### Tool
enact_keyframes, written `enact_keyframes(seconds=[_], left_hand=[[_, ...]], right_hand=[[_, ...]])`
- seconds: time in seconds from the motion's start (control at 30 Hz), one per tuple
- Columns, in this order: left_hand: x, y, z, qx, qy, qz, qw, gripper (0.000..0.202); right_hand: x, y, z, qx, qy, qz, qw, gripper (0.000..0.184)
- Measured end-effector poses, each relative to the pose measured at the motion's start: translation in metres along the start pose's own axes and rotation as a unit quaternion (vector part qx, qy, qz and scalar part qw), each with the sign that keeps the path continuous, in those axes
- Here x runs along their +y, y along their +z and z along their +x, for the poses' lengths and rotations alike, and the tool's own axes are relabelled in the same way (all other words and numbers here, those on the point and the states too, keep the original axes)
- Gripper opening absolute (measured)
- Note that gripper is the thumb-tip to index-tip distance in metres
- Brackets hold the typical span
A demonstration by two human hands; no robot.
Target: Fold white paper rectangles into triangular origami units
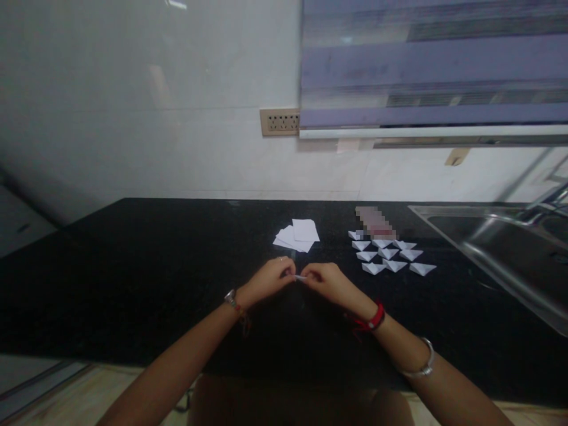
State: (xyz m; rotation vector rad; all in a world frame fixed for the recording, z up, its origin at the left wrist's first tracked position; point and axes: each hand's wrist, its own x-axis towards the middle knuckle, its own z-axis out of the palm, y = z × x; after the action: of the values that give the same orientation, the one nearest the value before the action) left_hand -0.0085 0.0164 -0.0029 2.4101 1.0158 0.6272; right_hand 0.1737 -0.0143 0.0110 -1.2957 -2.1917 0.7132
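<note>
Between my two hands, low over the black countertop (pixel 177 266), is a small folded piece of white paper (pixel 300 277). My left hand (pixel 273 274) pinches its left end, and my right hand (pixel 326 279) pinches the right end. Fingers cover most of the paper, so its folded shape cannot be made out. Just beyond my hands lies a loose, overlapping pile of white paper sheets (pixel 304 231). To the right, several folded white paper boats (pixel 388 253) stand in rough rows.
A blurred-out flat pinkish object (pixel 375 222) lies behind the folded papers. A steel sink (pixel 448 236) with a faucet (pixel 548 201) is set into the counter at right. At the back, the tiled wall (pixel 177 148) carries a socket panel (pixel 283 122) beside a purple blind (pixel 426 65).
</note>
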Motion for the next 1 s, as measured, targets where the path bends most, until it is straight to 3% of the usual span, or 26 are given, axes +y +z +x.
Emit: enact_keyframes(seconds=[0.1, 0.23, 0.33, 0.67, 1.0], left_hand=[[0.0008, 0.0002, -0.0003, 0.021, -0.029, -0.066, 0.997, 0.013], [-0.0009, 0.0025, 0.0, -0.001, -0.091, -0.217, 0.972, 0.019], [-0.0005, 0.0033, 0.0006, -0.008, -0.105, -0.271, 0.957, 0.018], [0.0073, -0.0013, 0.0007, 0.024, -0.099, -0.222, 0.97, 0.013], [0.0073, 0.0012, 0.0008, 0.017, -0.088, -0.213, 0.973, 0.016]], right_hand=[[-0.0009, 0.0006, -0.0001, 0.032, -0.005, -0.012, 0.999, 0.015], [0.0002, 0.0012, 0.001, 0.046, 0.017, 0.012, 0.999, 0.015], [0.0009, 0.003, 0.0017, 0.044, 0.01, 0.005, 0.999, 0.016], [0.0011, 0.0073, 0.0027, 0.034, 0.028, 0.048, 0.998, 0.012], [0.0072, 0.0092, 0.0046, 0.023, 0.058, 0.089, 0.994, 0.012]])
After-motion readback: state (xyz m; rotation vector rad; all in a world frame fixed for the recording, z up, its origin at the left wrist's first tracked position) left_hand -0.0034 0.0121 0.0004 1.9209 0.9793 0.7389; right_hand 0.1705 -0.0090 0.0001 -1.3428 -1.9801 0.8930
